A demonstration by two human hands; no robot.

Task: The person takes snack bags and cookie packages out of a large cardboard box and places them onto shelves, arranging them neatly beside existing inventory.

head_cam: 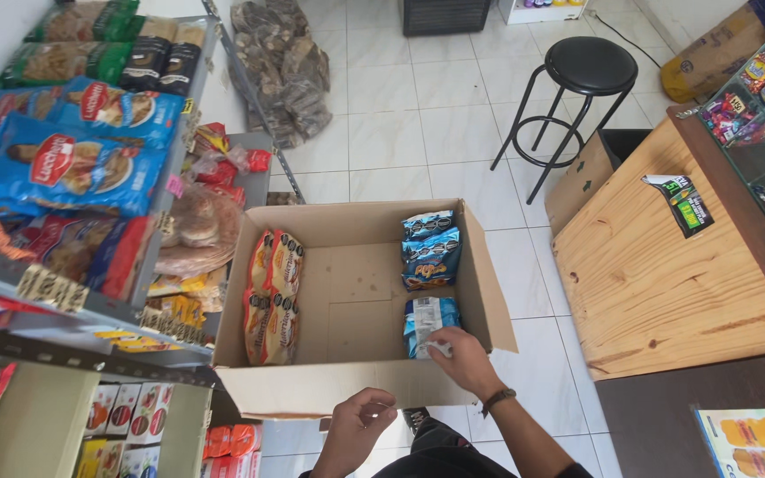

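We stand over white floor tiles with stocked shelves on our left, a wooden counter on our right and a black stool beyond. Next in size comes the open cardboard box, set right in front of us. It looks mostly emptied: much of its bare bottom shows, with only a stack of orange snack packs along its left wall and a row of blue biscuit packs along its right wall (so a good share of stock is left inside, as far as we can judge). Our right hand reaches into the box, its fingers closed around the nearest blue packet, which lies on the box floor against the right wall. Our left hand hovers just outside the near wall, fingers curled loosely inward and holding nothing.
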